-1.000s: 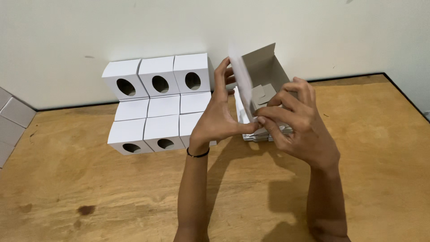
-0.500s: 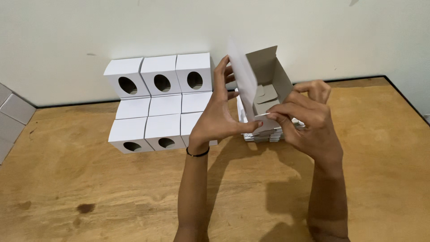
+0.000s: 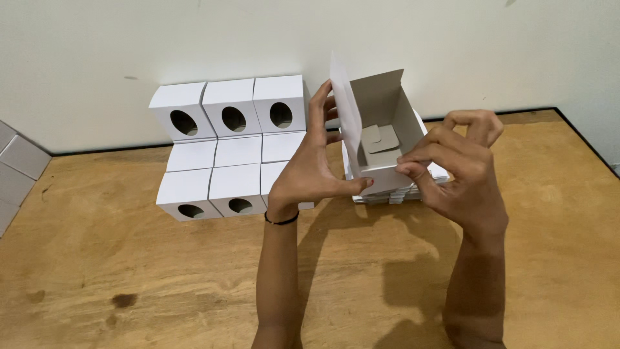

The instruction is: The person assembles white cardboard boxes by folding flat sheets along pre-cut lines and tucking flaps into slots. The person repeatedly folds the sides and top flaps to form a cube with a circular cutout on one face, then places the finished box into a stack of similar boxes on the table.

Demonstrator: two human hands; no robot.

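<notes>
Above the wooden table (image 3: 129, 284), the left hand (image 3: 310, 171) and right hand (image 3: 462, 171) both pinch a half-folded white carton (image 3: 381, 139), open-topped and held in the air between them. Just behind it lies a stack of flat carton blanks (image 3: 423, 187). Farther left, finished white boxes with oval holes (image 3: 232, 145) sit stacked against the wall (image 3: 194, 39).

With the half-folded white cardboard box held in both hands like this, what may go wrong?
1. The half-folded white cardboard box is pinched only at its lower edge by the left hand and right hand, so its thin walls may crease.
2. The tall open lid flap stands loose and may bend.
3. The stack of flat white box blanks lies right below; a slip might scatter it.
</notes>
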